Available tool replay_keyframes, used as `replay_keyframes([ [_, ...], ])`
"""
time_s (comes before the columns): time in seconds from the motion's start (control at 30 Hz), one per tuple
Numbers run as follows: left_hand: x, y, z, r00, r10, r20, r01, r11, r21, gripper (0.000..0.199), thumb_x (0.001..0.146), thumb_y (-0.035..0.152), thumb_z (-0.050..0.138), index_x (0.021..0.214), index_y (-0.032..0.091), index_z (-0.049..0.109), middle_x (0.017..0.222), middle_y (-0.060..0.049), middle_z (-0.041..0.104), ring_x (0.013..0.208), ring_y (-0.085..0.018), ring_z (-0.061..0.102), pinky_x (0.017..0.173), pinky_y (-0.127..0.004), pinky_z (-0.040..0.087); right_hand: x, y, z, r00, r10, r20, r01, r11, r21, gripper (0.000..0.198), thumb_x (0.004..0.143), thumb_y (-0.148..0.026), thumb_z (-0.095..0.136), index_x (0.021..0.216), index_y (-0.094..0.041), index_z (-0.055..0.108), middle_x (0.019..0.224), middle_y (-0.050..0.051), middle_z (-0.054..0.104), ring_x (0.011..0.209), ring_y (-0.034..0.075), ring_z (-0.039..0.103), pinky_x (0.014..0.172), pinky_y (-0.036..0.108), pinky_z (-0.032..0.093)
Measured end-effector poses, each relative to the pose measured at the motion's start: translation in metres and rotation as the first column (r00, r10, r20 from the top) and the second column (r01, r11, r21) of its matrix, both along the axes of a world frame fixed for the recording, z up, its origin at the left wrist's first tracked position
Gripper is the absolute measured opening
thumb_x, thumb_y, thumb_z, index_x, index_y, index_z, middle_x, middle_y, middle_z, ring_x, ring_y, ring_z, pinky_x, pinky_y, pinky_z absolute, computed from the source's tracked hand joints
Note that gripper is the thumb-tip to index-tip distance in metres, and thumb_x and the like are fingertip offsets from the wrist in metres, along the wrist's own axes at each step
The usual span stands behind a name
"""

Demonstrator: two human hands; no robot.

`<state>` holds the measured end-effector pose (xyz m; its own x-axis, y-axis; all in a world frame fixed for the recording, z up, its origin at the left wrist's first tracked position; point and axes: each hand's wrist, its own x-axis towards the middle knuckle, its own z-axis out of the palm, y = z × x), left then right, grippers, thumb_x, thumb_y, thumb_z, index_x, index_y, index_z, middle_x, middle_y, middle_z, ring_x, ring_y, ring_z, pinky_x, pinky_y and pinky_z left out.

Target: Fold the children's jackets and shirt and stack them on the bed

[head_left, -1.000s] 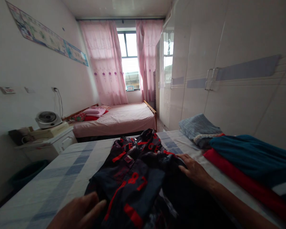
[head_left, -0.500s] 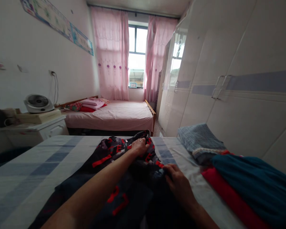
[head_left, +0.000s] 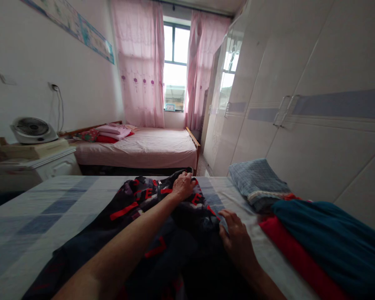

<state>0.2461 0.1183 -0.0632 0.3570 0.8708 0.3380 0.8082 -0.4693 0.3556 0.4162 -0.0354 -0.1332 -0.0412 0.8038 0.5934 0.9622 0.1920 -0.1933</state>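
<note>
The jacket (head_left: 162,216) looks soft, light and floppy on the bed (head_left: 50,208); the left hand (head_left: 183,186) grips its far edge, the right hand (head_left: 236,237) pinches its near side.

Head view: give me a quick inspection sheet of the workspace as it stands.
Surface: bed with a blue-and-white checked sheet.
Job's things: dark garment with red lettering, spread on the bed.
Clutter: folded blue-grey cloth, then red cloth and teal cloth, stacked at the bed's right side.
Hands: left hand reaches across and grips the garment's far edge; right hand rests at its right edge.
Cables: a cord hangs from a wall socket.
Surroundings: small fan on a white cabinet, second bed with pink bedding, pink curtains, white wardrobe.
</note>
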Motion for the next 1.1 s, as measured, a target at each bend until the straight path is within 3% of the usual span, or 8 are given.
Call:
replay_keyframes([
  [0.1,-0.037,-0.042,0.005,0.989,-0.141,-0.043,0.144,0.987,0.067,0.034,0.089,0.032,0.048,0.121,0.023,0.055,0.131,-0.007,0.051,0.122,-0.021,0.046,0.103,-0.034,0.037,-0.001,-0.004,0.003,0.985,0.121,0.125,-0.126,0.991,0.034,0.045,0.084,-0.021,0.044,0.129,-0.022,0.047,0.138,0.008,0.047,0.127,0.024,0.04,0.099,0.041,0.036],
  [0.2,-0.089,-0.087,0.0,0.972,-0.207,-0.114,0.216,0.974,0.074,0.035,0.086,0.033,0.052,0.12,0.025,0.057,0.135,-0.005,0.049,0.127,-0.024,0.042,0.109,-0.039,0.03,-0.004,-0.004,0.0,0.967,0.2,0.159,-0.176,0.972,-0.155,0.038,0.087,-0.027,0.044,0.124,-0.026,0.054,0.137,0.004,0.049,0.125,0.024,0.044,0.098,0.042,0.037],
  [0.33,-0.167,-0.132,-0.017,0.983,-0.087,-0.164,0.1,0.993,0.069,0.034,0.089,0.033,0.047,0.119,0.021,0.059,0.13,-0.008,0.054,0.123,-0.024,0.046,0.106,-0.041,0.035,-0.009,-0.007,0.003,0.983,0.139,0.118,-0.113,0.972,-0.207,0.036,0.087,-0.026,0.043,0.119,-0.022,0.058,0.134,0.007,0.052,0.122,0.026,0.047,0.098,0.045,0.037],
  [0.5,-0.232,-0.181,-0.017,0.984,0.085,-0.157,-0.09,0.996,-0.028,0.04,0.092,0.041,0.04,0.121,0.02,0.057,0.131,-0.011,0.053,0.12,-0.025,0.05,0.101,-0.041,0.041,-0.032,-0.047,0.036,0.994,0.111,-0.015,-0.111,0.957,-0.269,0.036,0.085,-0.02,0.04,0.115,-0.019,0.059,0.123,0.011,0.058,0.11,0.024,0.056,0.093,0.041,0.042],
  [0.7,-0.236,-0.237,-0.023,0.916,-0.271,-0.296,0.257,0.962,-0.088,0.08,0.064,0.047,0.075,0.135,0.034,0.04,0.146,-0.009,0.036,0.128,-0.036,0.039,0.103,-0.055,0.034,-0.072,-0.121,0.053,0.917,0.165,-0.363,-0.357,0.743,-0.565,0.041,0.086,-0.039,0.043,0.121,-0.021,0.055,0.118,0.008,0.061,0.106,0.021,0.058,0.093,0.032,0.042],
  [0.87,-0.217,-0.245,-0.03,0.92,-0.249,-0.302,0.279,0.958,0.062,0.029,0.086,0.014,0.048,0.112,0.023,0.058,0.104,-0.007,0.064,0.094,-0.02,0.062,0.083,-0.033,0.05,-0.094,-0.143,0.048,0.833,0.148,-0.533,-0.457,0.727,-0.513,0.059,0.075,-0.031,0.058,0.131,-0.024,0.045,0.121,0.005,0.057,0.107,0.02,0.054,0.094,0.031,0.041],
  [1.0,-0.202,-0.253,-0.012,0.97,-0.149,-0.194,0.187,0.963,0.195,0.022,0.089,0.017,0.044,0.106,0.02,0.057,0.092,-0.005,0.062,0.079,-0.016,0.061,0.069,-0.026,0.049,-0.106,-0.139,0.046,0.678,0.1,-0.728,-0.595,0.656,-0.464,0.035,0.076,-0.024,0.048,0.11,-0.02,0.056,0.09,0.001,0.061,0.078,0.015,0.058,0.07,0.026,0.048],
  [1.1,-0.192,-0.266,0.001,0.923,-0.269,-0.275,0.32,0.934,0.162,0.02,0.09,0.025,0.046,0.106,0.022,0.057,0.086,-0.003,0.061,0.074,-0.016,0.06,0.065,-0.026,0.046,-0.107,-0.14,0.045,0.638,0.076,-0.766,-0.628,0.626,-0.462,0.033,0.078,-0.026,0.047,0.109,-0.021,0.056,0.087,0.0,0.061,0.072,0.014,0.058,0.064,0.025,0.047],
])
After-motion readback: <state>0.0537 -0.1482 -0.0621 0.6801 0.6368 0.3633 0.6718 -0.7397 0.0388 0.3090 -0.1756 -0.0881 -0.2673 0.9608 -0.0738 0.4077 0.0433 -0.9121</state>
